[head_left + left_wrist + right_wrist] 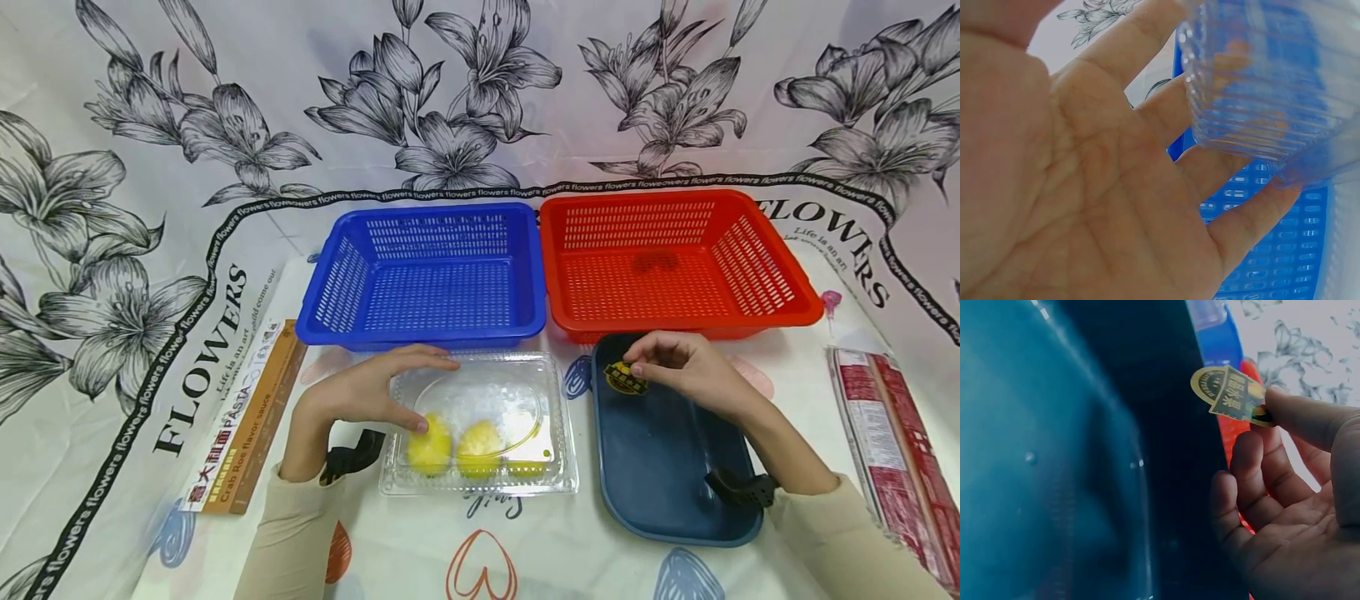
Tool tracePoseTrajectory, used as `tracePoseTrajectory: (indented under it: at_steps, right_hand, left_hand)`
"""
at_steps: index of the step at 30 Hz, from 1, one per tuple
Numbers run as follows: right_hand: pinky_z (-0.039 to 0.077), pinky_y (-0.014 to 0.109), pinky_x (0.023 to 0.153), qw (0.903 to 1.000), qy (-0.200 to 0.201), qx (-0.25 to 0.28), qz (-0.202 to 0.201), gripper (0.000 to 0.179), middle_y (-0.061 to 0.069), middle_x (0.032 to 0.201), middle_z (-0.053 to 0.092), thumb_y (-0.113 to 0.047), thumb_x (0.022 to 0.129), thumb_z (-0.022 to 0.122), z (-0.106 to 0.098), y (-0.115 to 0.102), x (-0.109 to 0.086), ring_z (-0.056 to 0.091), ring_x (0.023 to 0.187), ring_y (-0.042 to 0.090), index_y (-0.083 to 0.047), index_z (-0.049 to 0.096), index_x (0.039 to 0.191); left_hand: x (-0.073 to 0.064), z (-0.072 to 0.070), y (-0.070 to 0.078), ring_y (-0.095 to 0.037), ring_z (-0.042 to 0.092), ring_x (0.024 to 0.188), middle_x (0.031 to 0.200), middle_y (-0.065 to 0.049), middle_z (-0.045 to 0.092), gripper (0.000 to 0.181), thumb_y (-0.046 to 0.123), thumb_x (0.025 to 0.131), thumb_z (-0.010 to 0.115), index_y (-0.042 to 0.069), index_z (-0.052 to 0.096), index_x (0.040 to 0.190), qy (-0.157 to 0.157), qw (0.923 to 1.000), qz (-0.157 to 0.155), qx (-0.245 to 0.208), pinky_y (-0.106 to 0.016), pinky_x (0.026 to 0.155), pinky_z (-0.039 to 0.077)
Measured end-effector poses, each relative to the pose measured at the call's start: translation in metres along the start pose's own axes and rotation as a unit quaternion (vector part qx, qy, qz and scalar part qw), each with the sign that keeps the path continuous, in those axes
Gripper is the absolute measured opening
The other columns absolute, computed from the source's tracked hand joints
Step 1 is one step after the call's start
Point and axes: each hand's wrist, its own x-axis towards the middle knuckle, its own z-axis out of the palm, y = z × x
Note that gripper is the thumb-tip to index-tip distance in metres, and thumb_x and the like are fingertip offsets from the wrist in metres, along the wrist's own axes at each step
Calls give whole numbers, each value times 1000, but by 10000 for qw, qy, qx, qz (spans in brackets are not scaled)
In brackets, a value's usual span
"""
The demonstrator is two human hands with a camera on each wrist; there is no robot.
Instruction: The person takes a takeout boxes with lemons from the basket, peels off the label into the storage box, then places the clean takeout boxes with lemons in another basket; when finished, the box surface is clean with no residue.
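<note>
In the head view a clear lidded plastic box (491,382) with several yellow fruits (480,446) lies on the cloth. My left hand (363,387) is over its left side, thumb at the lid above one fruit and fingers extended toward the far edge. The left wrist view shows this hand's fingers (1244,225) reaching along the ribbed wall of the box. My right hand (693,371) pinches a small black-and-gold sticker (1229,394) between thumb and forefinger, the other fingers loosely bent. It is above the far end of a dark blue tray (667,487).
A blue basket (427,340) and a red basket (686,323) stand side by side behind the box and tray. A long pasta box (243,417) lies at left. A red-and-white packet (892,450) lies at right. Floral cloth hangs at the back.
</note>
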Motion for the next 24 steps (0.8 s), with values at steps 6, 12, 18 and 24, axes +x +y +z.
tracePoseTrajectory:
  at_steps: [6,12,18,24]
  right_hand:
    - [56,26,71,9997,-243,41,63,13,1,92,71,-9,96,70,2,13,1,65,81,13,-4,71,107]
    - [57,28,71,9987,-500,48,120,12,6,91,72,-10,96,69,5,21,4,67,79,14,-4,71,107]
    - [57,27,70,9984,-540,-44,184,12,11,92,72,-9,96,69,7,22,4,68,79,16,-3,72,106]
    - [55,24,68,9965,-515,-635,198,9,9,92,73,-8,95,70,7,24,6,68,78,16,-7,73,103]
  left_hand:
    - [0,0,0,-32,34,151,160,-4,42,81,28,76,90,28,54,148,15,10000,1,17,-60,118,34]
    - [0,0,-1,-32,36,150,159,-4,44,81,29,75,91,28,54,148,49,10000,48,43,-59,118,35]
    - [0,0,0,-32,35,151,159,-4,44,81,29,75,91,27,54,148,37,10000,59,25,-60,119,34]
    - [0,0,0,-32,36,150,159,-5,44,81,28,75,91,27,54,147,40,10000,57,36,-60,119,34]
